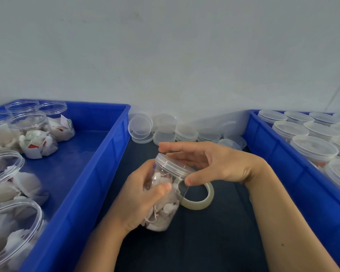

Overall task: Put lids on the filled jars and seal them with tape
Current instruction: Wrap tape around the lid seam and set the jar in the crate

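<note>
- A pale wall fills the upper half of the view; below it a dark tabletop (214,242) runs between two blue crates.
- The left blue crate (98,173), from about 8 to 10 o'clock, holds open clear jars (30,124) stuffed with white paper sachets, none of them lidded yet.
- The right blue crate (279,163), from about 2 to 4 o'clock, is packed with jars that already wear their clear lids (314,147).
- Against the wall at 12 o'clock lies a scatter of loose clear lids (185,132), some stacked, one leaning on edge.
- The person's left hand (143,195), coming up from 6 o'clock, has its fingers and thumb wrapped round the body of one filled jar (163,211), held tilted just above the table at the centre.
- The right hand (208,163), entering from 4 o'clock, cups that jar's lid (173,165): thumb on the near rim, fingers bent over the far side.
- A roll of clear tape (199,199) lies flat on the table just behind the jar, at about 3 o'clock from it; the jar hides its left side, and neither hand touches it.
- The step in hand looks like seating or twisting the lid; a thin glint near the thumb may be tape, but I cannot tell.
- The next move, as I judge it, calls for a lid fully tight and level, then the right hand freed to take the roll while the left steadies the jar for taping round the lid seam.
</note>
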